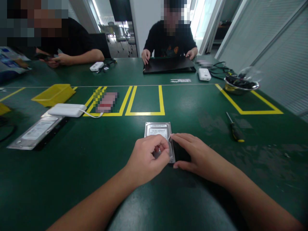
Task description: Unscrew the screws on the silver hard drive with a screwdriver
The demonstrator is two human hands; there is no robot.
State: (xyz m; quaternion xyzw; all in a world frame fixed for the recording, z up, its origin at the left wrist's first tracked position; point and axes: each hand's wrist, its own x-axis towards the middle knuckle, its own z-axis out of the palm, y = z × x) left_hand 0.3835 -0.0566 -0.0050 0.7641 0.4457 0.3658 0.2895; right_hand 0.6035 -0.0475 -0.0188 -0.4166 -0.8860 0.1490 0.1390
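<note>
A silver hard drive with a white label lies flat on the green table in front of me. My left hand is over its lower left part, fingers curled and the thumb brought towards the fingertips. Anything small in that pinch is hidden. Stretched out along the drive's right side, my right hand has its thumb and fingers apart, with the fingertips at or just beside the edge. A screwdriver with a black and yellow handle lies farther right.
Another hard drive, a white power bank with a cable and a yellow tray sit on the left. At the back right stands a metal bowl of black cables. Across the table, one person holds a black panel; another sits left.
</note>
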